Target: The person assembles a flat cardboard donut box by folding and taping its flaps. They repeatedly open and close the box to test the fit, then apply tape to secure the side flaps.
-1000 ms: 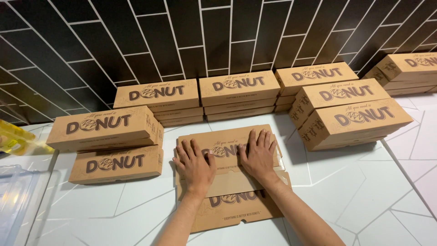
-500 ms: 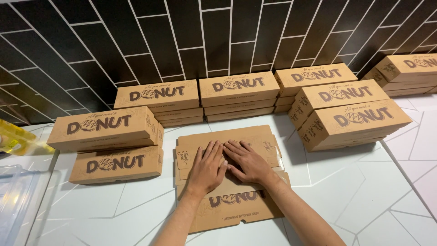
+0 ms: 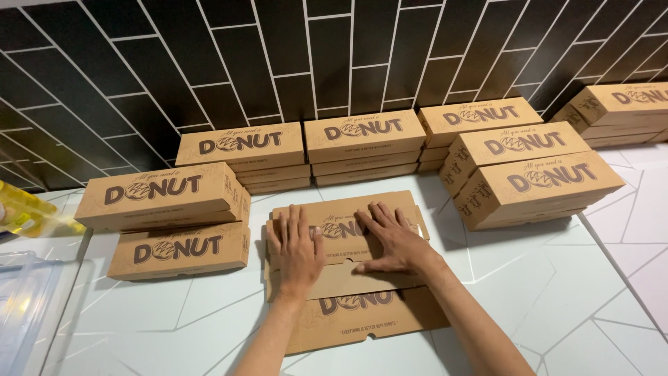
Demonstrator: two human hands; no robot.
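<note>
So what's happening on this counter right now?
A person presses both bare hands flat on a brown cardboard box that lies partly folded on the white counter. The left hand rests on its left part, the right hand on the middle of the upper panel. Closed boxes of the same kind are stacked around it: at the left, along the black tiled wall, and at the right.

Both hands press flat on an unfolded brown cardboard box (image 3: pixel 348 278) lying on the white counter (image 3: pixel 557 299): the left hand (image 3: pixel 297 252) beside the right hand (image 3: pixel 391 239), fingers spread. Closed brown boxes (image 3: pixel 167 216) stand stacked around it, along the black tiled wall (image 3: pixel 278 63); a yellow bottle (image 3: pixel 24 209) lies at far left
</note>
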